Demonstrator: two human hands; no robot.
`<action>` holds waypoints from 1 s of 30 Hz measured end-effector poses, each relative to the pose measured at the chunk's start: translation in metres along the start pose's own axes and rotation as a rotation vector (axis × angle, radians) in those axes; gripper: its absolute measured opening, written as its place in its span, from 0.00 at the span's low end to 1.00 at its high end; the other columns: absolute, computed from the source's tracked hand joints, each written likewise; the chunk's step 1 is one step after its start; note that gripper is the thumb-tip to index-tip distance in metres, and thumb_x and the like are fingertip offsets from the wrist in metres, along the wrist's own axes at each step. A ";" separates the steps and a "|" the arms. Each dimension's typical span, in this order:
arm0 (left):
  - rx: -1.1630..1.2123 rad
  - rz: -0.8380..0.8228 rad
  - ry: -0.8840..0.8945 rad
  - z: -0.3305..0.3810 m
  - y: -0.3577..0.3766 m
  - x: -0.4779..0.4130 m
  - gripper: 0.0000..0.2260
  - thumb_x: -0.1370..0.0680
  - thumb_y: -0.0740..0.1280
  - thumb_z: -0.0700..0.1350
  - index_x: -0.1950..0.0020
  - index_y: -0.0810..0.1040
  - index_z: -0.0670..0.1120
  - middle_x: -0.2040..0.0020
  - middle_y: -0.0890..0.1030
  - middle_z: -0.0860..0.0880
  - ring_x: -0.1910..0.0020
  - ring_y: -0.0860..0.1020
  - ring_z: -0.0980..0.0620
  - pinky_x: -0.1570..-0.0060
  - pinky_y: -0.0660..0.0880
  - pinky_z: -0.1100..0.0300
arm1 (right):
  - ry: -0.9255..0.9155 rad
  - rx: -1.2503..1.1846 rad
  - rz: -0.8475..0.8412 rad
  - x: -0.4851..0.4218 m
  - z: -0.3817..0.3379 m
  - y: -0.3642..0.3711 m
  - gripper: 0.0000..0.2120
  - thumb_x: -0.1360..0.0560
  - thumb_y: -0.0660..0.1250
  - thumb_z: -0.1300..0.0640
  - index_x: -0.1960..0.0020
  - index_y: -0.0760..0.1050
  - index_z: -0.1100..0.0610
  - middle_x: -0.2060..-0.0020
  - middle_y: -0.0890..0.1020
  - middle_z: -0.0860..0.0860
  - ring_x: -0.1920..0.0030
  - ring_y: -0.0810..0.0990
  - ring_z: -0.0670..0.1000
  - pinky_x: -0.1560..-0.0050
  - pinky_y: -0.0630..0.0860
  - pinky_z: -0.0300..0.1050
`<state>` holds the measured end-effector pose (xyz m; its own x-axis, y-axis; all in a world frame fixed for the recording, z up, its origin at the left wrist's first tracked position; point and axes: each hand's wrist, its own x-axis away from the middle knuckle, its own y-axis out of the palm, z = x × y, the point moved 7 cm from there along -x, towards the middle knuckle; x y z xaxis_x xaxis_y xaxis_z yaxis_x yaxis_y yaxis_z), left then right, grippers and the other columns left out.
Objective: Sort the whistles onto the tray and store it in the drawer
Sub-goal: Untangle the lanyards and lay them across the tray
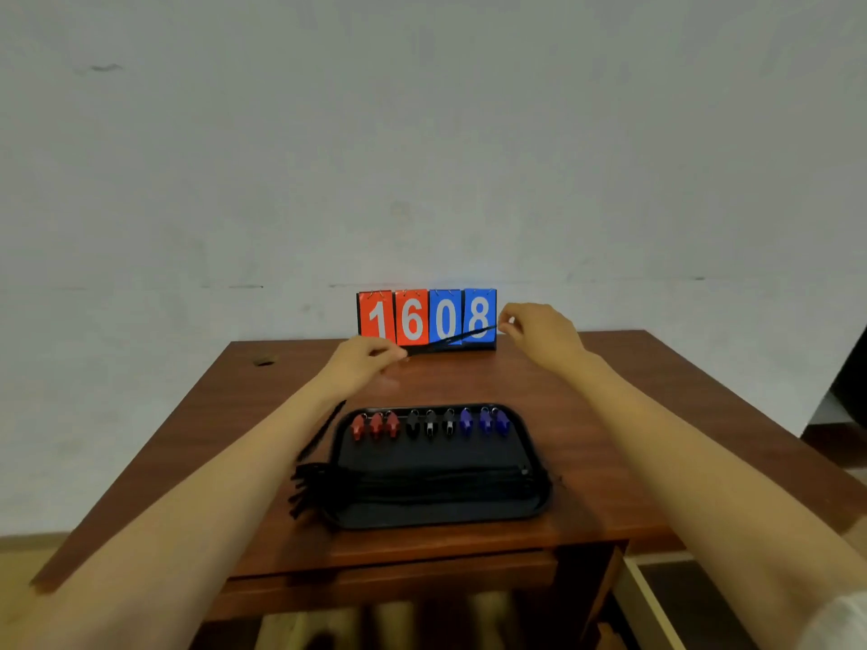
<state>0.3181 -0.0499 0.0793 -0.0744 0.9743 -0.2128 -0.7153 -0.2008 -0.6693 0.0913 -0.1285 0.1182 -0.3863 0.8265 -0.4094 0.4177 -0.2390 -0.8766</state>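
Observation:
A black tray (530, 501) lies on the brown table, near its front edge. Along the tray's far side stand three red whistles (376, 424), three black whistles (430, 423) and three blue whistles (484, 420) in a row. Their black lanyards (323, 485) lie bundled across the tray and hang over its left rim. Beyond the tray, my left hand (363, 363) and my right hand (539, 333) each pinch one end of a black lanyard (450, 339), stretched taut between them in front of the scoreboard. Whether a whistle hangs on it is hidden.
A flip scoreboard (427, 317) reading 1608 stands at the table's back edge against the wall. The brown table (610, 415) has a small hole at its back left. A drawer (657, 598) stands open at the lower right under the tabletop.

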 end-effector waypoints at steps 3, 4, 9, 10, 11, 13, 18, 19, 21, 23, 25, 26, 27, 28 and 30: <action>-0.084 -0.070 -0.072 -0.035 0.005 0.016 0.10 0.21 0.63 0.49 0.46 0.81 0.47 0.57 0.80 0.53 0.59 0.76 0.57 0.52 0.68 0.64 | 0.062 0.039 -0.086 0.018 0.021 0.028 0.10 0.20 0.58 0.57 0.47 0.77 0.57 0.49 0.81 0.54 0.51 0.79 0.56 0.54 0.75 0.48; -0.103 -0.090 -0.097 -0.047 0.007 0.021 0.11 0.21 0.63 0.48 0.44 0.81 0.45 0.55 0.81 0.51 0.56 0.76 0.56 0.50 0.69 0.63 | 0.087 0.049 -0.114 0.023 0.029 0.038 0.10 0.20 0.58 0.57 0.47 0.77 0.57 0.48 0.81 0.54 0.51 0.79 0.56 0.55 0.74 0.47; -0.144 -0.163 -0.213 -0.104 0.027 0.042 0.10 0.20 0.63 0.47 0.46 0.80 0.45 0.61 0.80 0.49 0.55 0.78 0.50 0.54 0.70 0.61 | 0.259 0.015 -0.292 0.056 0.068 0.091 0.09 0.22 0.58 0.58 0.50 0.77 0.56 0.50 0.81 0.54 0.51 0.78 0.57 0.56 0.71 0.46; -0.145 -0.160 -0.239 -0.115 0.031 0.045 0.09 0.21 0.63 0.48 0.47 0.80 0.46 0.62 0.81 0.49 0.57 0.79 0.50 0.57 0.71 0.61 | 0.286 0.007 -0.322 0.063 0.073 0.099 0.09 0.22 0.58 0.58 0.51 0.77 0.56 0.51 0.81 0.54 0.52 0.78 0.57 0.57 0.71 0.46; -0.146 -0.149 -0.268 -0.125 0.036 0.048 0.08 0.21 0.64 0.49 0.49 0.80 0.46 0.64 0.81 0.49 0.58 0.78 0.51 0.59 0.71 0.61 | 0.309 -0.002 -0.345 0.070 0.078 0.107 0.08 0.22 0.58 0.58 0.52 0.76 0.55 0.52 0.81 0.54 0.53 0.78 0.58 0.57 0.71 0.46; -0.177 -0.123 -0.310 -0.140 0.042 0.055 0.09 0.23 0.66 0.50 0.54 0.79 0.45 0.65 0.81 0.49 0.59 0.79 0.50 0.60 0.72 0.60 | 0.346 -0.025 -0.379 0.081 0.085 0.120 0.08 0.23 0.59 0.58 0.54 0.76 0.54 0.54 0.81 0.54 0.54 0.78 0.57 0.58 0.71 0.46; -0.293 -0.140 -0.326 -0.162 0.063 0.066 0.07 0.21 0.63 0.48 0.51 0.80 0.48 0.55 0.82 0.49 0.53 0.80 0.49 0.51 0.77 0.50 | 0.367 -0.075 -0.432 0.102 0.099 0.144 0.04 0.24 0.64 0.60 0.55 0.76 0.54 0.57 0.83 0.54 0.56 0.82 0.56 0.54 0.80 0.50; -0.320 -0.137 -0.314 -0.163 0.067 0.067 0.08 0.20 0.62 0.46 0.48 0.80 0.48 0.51 0.82 0.48 0.51 0.79 0.48 0.49 0.77 0.50 | 0.365 -0.074 -0.421 0.105 0.101 0.145 0.04 0.24 0.64 0.60 0.56 0.76 0.53 0.57 0.83 0.54 0.55 0.82 0.56 0.54 0.80 0.51; -0.371 -0.124 -0.282 -0.164 0.073 0.068 0.09 0.20 0.61 0.44 0.45 0.80 0.47 0.44 0.80 0.47 0.48 0.79 0.47 0.48 0.76 0.52 | 0.345 -0.055 -0.415 0.110 0.103 0.148 0.05 0.23 0.62 0.60 0.56 0.76 0.53 0.57 0.83 0.54 0.56 0.81 0.55 0.56 0.79 0.50; -0.409 -0.073 -0.252 -0.163 0.073 0.068 0.09 0.20 0.61 0.43 0.44 0.79 0.47 0.44 0.80 0.47 0.47 0.79 0.46 0.48 0.75 0.52 | 0.315 -0.043 -0.415 0.113 0.104 0.150 0.07 0.22 0.61 0.59 0.52 0.78 0.56 0.57 0.83 0.55 0.59 0.79 0.55 0.60 0.75 0.47; -0.464 0.014 -0.212 -0.162 0.069 0.069 0.06 0.21 0.63 0.44 0.46 0.78 0.47 0.47 0.82 0.47 0.46 0.77 0.45 0.46 0.73 0.51 | 0.284 -0.039 -0.407 0.116 0.104 0.151 0.08 0.22 0.60 0.59 0.50 0.78 0.58 0.56 0.82 0.55 0.59 0.78 0.55 0.61 0.73 0.46; -0.506 0.044 -0.193 -0.160 0.068 0.069 0.04 0.21 0.64 0.45 0.49 0.78 0.48 0.49 0.82 0.47 0.46 0.76 0.44 0.46 0.72 0.51 | 0.265 -0.035 -0.402 0.117 0.104 0.152 0.08 0.22 0.60 0.59 0.51 0.78 0.58 0.56 0.82 0.55 0.59 0.79 0.55 0.60 0.73 0.46; -0.550 0.061 -0.177 -0.159 0.066 0.069 0.03 0.22 0.64 0.46 0.51 0.78 0.49 0.50 0.82 0.48 0.47 0.75 0.44 0.46 0.70 0.50 | 0.245 -0.019 -0.399 0.118 0.103 0.152 0.08 0.22 0.60 0.59 0.52 0.79 0.57 0.56 0.82 0.55 0.57 0.79 0.55 0.59 0.75 0.47; -0.584 0.067 -0.164 -0.158 0.066 0.068 0.03 0.22 0.65 0.46 0.52 0.78 0.50 0.51 0.82 0.49 0.47 0.75 0.45 0.46 0.68 0.50 | 0.227 0.009 -0.397 0.119 0.103 0.152 0.08 0.23 0.61 0.60 0.53 0.79 0.57 0.55 0.82 0.55 0.56 0.79 0.55 0.56 0.76 0.49; -0.614 0.075 -0.148 -0.156 0.066 0.066 0.04 0.22 0.65 0.47 0.52 0.80 0.51 0.51 0.81 0.50 0.46 0.74 0.45 0.46 0.66 0.51 | 0.198 0.073 -0.392 0.121 0.102 0.152 0.08 0.23 0.61 0.60 0.54 0.79 0.55 0.54 0.81 0.53 0.53 0.78 0.55 0.51 0.77 0.52</action>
<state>0.3740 -0.0145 -0.0901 -0.2355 0.9503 -0.2037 -0.1786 -0.2483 -0.9521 0.0240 -0.1165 -0.0904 -0.3358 0.9419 0.0071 0.2089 0.0819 -0.9745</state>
